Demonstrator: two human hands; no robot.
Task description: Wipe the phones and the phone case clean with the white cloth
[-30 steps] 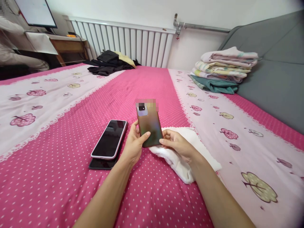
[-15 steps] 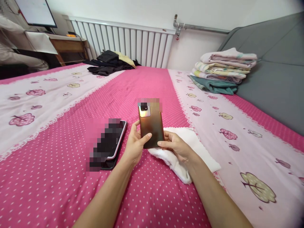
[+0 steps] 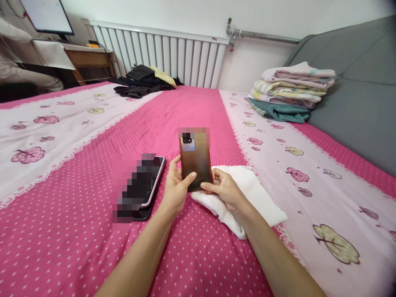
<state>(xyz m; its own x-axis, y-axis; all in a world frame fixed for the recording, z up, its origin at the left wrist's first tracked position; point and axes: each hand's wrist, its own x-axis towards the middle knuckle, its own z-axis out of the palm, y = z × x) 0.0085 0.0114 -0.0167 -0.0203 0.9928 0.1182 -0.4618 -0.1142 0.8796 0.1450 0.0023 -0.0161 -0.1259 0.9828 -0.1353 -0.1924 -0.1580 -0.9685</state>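
Observation:
A smartphone [image 3: 196,165] in a brownish, see-through case is held upright between my hands, its camera side facing me. My left hand [image 3: 177,185] grips its left edge, thumb across the back. At the lower right corner, my right hand [image 3: 223,187] pinches the phone, with the thumb on the back and fingers behind. Beneath and beside my right hand lies a white cloth [image 3: 260,194], crumpled at its near end. Left of my left hand, a phone with a pale rim [image 3: 145,181] rests on top of another dark phone [image 3: 142,214]; both are partly blurred out.
A pink dotted bedspread [image 3: 77,231] covers the bed. Dark clothes [image 3: 140,80] lie at the far left, and folded fabrics [image 3: 291,88] are stacked by the grey headboard [image 3: 355,103]. Behind stand a radiator [image 3: 161,53] and a desk [image 3: 88,60]; a person [image 3: 27,74] sits at far left.
The phone in my hands has shifted very slightly left and its tilt changed, so the glare on its camera patch has dimmed. My right thumb has slid a little left along the lower edge.

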